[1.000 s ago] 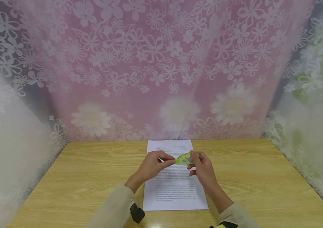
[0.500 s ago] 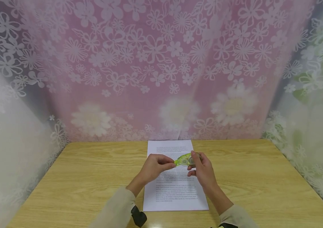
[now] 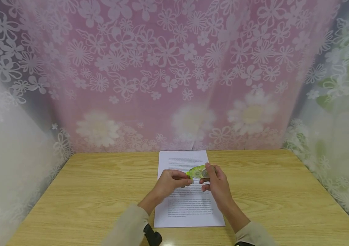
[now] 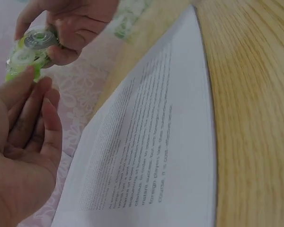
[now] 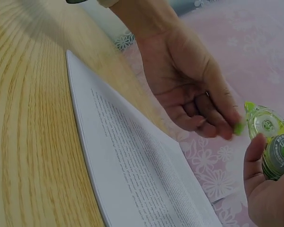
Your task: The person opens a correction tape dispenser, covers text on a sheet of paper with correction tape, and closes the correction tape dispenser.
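A translucent green correction tape (image 3: pixel 197 172) is held above the printed paper (image 3: pixel 189 205). My right hand (image 3: pixel 219 186) grips its wide end, thumb on top; the round grey reel (image 5: pixel 280 150) shows beside that thumb in the right wrist view. At the narrow end, my left hand (image 3: pixel 167 182) pinches a small bright green piece (image 5: pixel 238 128), seemingly the tip cover, between thumb and fingers. Its other fingers are bent and hold nothing. In the left wrist view the correction tape (image 4: pixel 24 57) lies between both hands; the left fingertips partly hide its tip.
The paper is a thin stack of printed sheets lying on the wooden table (image 3: pixel 106 191). A pink flowered curtain (image 3: pixel 149 85) hangs along the table's back edge, with pale flowered cloth (image 3: pixel 340 147) at the sides. Dark straps (image 3: pixel 152 235) sit on both wrists.
My left hand has shifted slightly right and down at the tip, and the green end piece now looks angled downward. The right hand keeps its grip, moving slightly left.
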The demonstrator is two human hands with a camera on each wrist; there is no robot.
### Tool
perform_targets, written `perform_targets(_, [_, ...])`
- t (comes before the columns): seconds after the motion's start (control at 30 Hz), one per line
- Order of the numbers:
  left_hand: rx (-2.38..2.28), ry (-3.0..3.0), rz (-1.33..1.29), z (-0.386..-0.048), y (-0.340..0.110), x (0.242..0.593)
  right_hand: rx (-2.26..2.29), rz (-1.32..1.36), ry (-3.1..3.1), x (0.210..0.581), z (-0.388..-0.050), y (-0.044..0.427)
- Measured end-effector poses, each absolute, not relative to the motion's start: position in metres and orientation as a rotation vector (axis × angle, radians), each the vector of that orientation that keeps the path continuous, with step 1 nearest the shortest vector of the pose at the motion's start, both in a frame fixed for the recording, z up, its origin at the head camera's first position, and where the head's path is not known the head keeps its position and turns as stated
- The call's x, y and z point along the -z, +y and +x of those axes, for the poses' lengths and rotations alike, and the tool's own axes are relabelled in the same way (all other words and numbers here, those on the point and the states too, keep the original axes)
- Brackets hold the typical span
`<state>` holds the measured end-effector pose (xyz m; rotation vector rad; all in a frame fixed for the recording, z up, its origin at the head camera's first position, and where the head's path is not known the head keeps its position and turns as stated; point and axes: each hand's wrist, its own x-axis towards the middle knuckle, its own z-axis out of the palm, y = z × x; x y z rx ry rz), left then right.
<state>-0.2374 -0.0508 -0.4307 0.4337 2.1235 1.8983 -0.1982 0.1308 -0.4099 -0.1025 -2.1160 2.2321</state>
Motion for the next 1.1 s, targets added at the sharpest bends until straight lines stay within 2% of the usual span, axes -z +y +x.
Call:
perform_targets(0.27, [-1.968,2.016,0.37,-0.239,-0.051,0.438,-2.228,-0.123,-2.105,0.411,-0.199,0.131])
perform_targets(0.47, [-1.888,2.229,0.388,-0.246,-0.068,0.436,-2.219,-0.169,-2.09,0.415,-0.2,0.134])
perform_targets(0.63, [-1.501,2.676,0.437,-0.253,-0.086,0.431,-2.228,-0.188,-2.089,0.416,-0.201,0.136])
perform_targets(0.87, [-0.763,2.952,0.713,-0.265,-0.106,0.438,-2.232,-0.208,-2.077,0.416,-0.201,0.138])
perform_targets(1.1, [-0.573,2.941,0.764,-0.267,-0.117,0.448,-2.234,-0.237,-2.072,0.416,-0.202,0.14])
